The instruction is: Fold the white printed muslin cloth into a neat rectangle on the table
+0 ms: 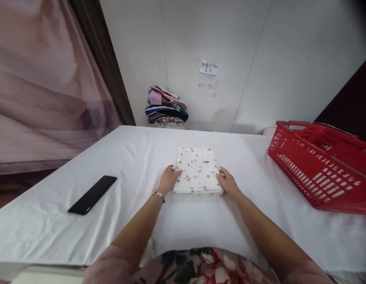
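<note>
A neatly folded white cloth [197, 169] with a small scattered print lies flat on the white-covered table [135, 157]. My left hand [168, 178] grips its left edge, the thumb over the top and the other fingers along the side. On the opposite edge, my right hand [228, 181] holds it the same way. Some fingertips are hidden at or beneath the cloth's edges. A metal bracelet [160, 196] circles my left wrist.
A black phone [92, 195] lies at the left. To the right stands a red plastic basket [321, 169] with metal handles. Behind the table's far edge rises a stack of folded fabrics [166, 106]. Paper labels [208, 68] are stuck on the wall; a pinkish curtain [46, 86] hangs left.
</note>
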A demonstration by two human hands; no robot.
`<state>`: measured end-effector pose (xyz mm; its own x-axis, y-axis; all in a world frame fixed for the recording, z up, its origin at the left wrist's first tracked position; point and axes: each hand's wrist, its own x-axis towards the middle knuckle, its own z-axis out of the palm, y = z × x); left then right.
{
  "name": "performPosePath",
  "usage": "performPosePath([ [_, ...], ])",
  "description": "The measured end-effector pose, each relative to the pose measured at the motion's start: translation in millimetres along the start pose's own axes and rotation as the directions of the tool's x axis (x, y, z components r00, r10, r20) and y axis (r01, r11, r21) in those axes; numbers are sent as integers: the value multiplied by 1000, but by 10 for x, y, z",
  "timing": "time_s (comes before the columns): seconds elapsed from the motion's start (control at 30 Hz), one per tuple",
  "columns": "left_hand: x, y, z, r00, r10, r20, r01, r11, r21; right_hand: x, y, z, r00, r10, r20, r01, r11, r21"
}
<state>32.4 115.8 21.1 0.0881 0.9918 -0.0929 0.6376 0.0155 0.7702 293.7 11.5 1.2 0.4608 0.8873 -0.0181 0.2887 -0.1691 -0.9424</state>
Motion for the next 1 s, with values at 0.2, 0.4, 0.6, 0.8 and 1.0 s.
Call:
performPosePath([
  [0.2,-439,-145,56,842,499,-204,-486,867,112,-412,95,-127,979,-182,-93,185,982,21],
  [0.4,-650,-151,159,722,691,-11,-677,711,192,-598,72,-172,936,-351,-22,349,934,-82],
  [0.6,-604,-167,158,696,718,27,-705,675,216,-670,84,-204,920,-389,42,389,898,-205],
  [0.8,-656,-126,144,664,741,102,-737,625,259,-634,138,-226,845,-518,133,531,781,-329],
  [1.0,-671,-106,150,672,731,118,-735,639,227,-604,155,-207,826,-542,153,551,720,-423],
])
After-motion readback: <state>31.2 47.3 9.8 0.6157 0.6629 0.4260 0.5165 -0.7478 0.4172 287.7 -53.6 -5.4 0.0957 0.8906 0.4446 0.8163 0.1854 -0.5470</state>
